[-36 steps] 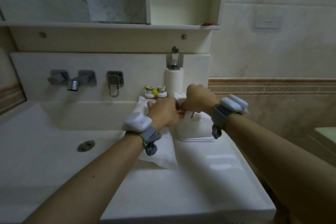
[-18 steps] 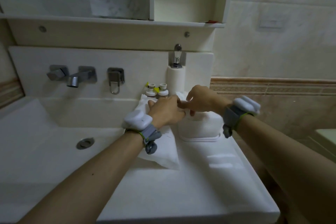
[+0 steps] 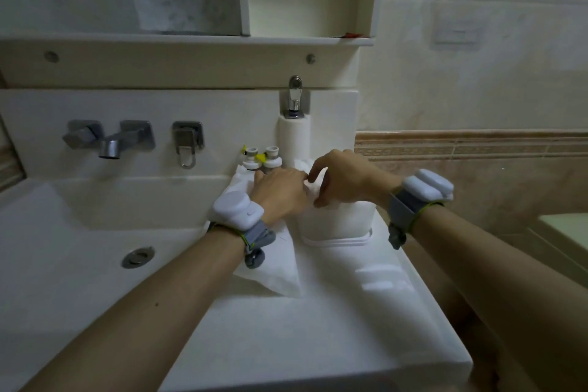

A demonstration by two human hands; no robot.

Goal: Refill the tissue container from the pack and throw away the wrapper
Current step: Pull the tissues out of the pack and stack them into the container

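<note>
While both hands [image 3: 313, 184] pinched tissues over the container [image 3: 335, 221] by the counter's [image 3: 334, 328] right edge, a tug could tip it off.

Tissue container [image 3: 335, 224]: white, rounded-cornered box standing upright on the right part of the vanity counter [image 3: 318, 328] near its back edge, a raised rim around its base, its top hidden under both hands, where white tissue [image 3: 318, 192] shows at the opening. Tissue pack wrapper [image 3: 273, 267]: flat, white, thin and crinkled, lying on the counter just left of the container and touching it, one corner pointing toward the front edge, its far end reaching toward the back edge.
</note>
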